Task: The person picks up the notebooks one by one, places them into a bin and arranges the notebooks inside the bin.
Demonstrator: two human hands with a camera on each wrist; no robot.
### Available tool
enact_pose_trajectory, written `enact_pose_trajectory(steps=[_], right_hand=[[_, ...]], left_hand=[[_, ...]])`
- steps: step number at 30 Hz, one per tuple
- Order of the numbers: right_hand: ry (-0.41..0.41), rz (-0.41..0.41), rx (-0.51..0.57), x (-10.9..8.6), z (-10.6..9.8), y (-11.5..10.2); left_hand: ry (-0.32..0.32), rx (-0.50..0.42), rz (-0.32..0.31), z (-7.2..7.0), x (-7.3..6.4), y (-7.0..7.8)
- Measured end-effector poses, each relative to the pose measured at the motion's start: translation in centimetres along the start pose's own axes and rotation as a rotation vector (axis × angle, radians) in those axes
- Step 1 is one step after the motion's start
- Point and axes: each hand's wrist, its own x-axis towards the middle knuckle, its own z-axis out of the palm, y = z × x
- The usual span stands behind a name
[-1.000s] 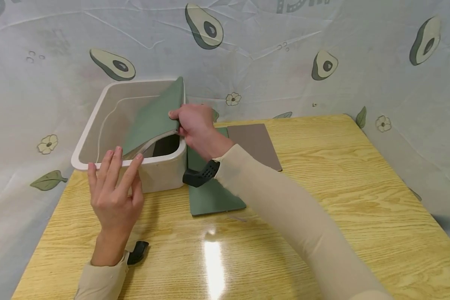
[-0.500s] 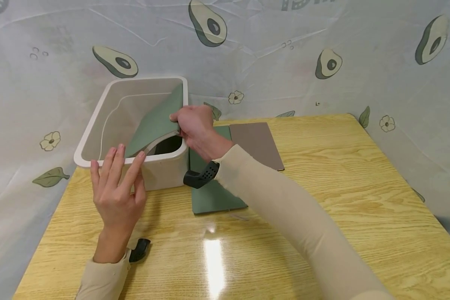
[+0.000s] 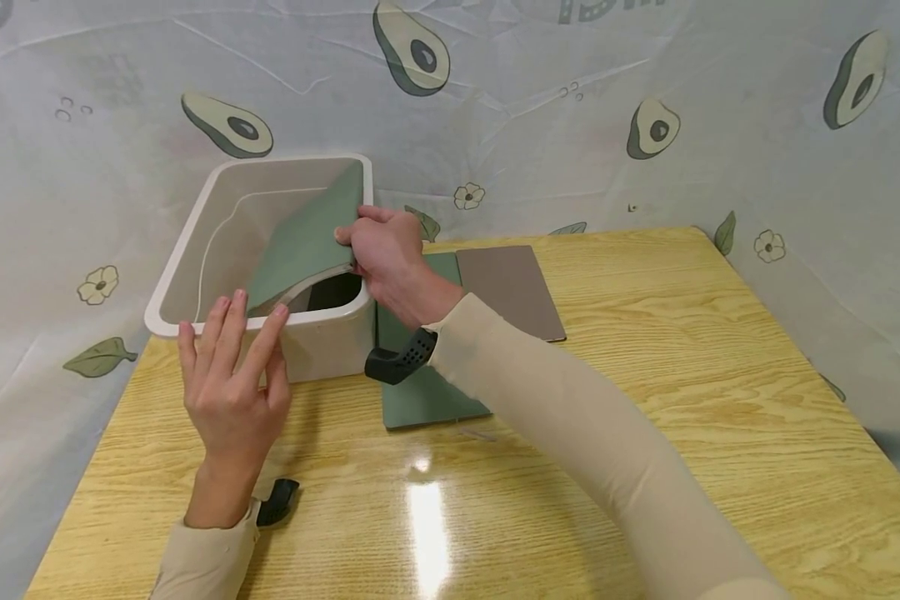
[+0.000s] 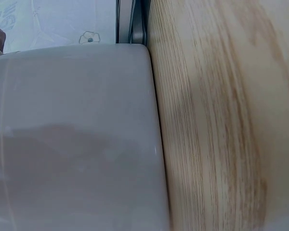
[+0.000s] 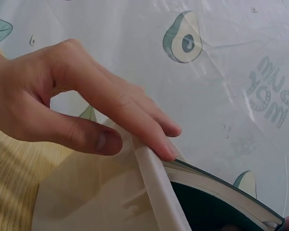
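Note:
A green hardcover notebook (image 3: 307, 233), its pale page edges bowed, lies slanted and bent inside a white plastic bin (image 3: 315, 350). My right hand (image 3: 390, 250) reaches over the bin's right rim, fingertips pressing on the notebook's right edge. In the right wrist view, the right thumb (image 5: 108, 142) stands apart from the notebook, outside the bin wall. My left hand (image 3: 236, 383) rests its extended fingers over the bin's front rim, forefinger tip close to the notebook's near corner. The left wrist view shows mostly the bin's outer wall (image 4: 77, 120). Part of the bin's inside is hidden under the notebook.
Beside the bin, another green notebook (image 3: 427, 400) lies flat on the wood-grain table (image 3: 682, 375), partly under my right arm. A brown notebook (image 3: 513, 292) lies right of it. Behind hangs a pale sheet (image 3: 532, 150) printed with avocados.
The notebook's far corner, above the rim a second ago, now sits lower, about level with it. A finger of my right hand has spread outward. My left hand has hardly moved.

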Motion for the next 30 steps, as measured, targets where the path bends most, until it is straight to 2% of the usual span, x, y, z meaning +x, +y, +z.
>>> enact_pose_trajectory(steps=[8, 17, 23, 30], right_hand=[[-0.014, -0.061, -0.020, -0.8, 0.3, -0.6], [-0.059, -0.114, -0.128, -1.4, 0.1, -2.1], [-0.125, -0.101, -0.086, -1.2, -0.4, -2.3], [-0.132, -0.075, -0.043, -0.9, -0.7, -2.3]], left_hand=[[0.020, -0.008, -0.003, 0.1, 0.0, 0.1], [0.001, -0.003, -0.001, 0.0, 0.0, -0.1], [0.011, -0.008, -0.003, 0.1, 0.1, 0.0], [0.013, -0.010, -0.007, 0.2, 0.1, 0.2]])
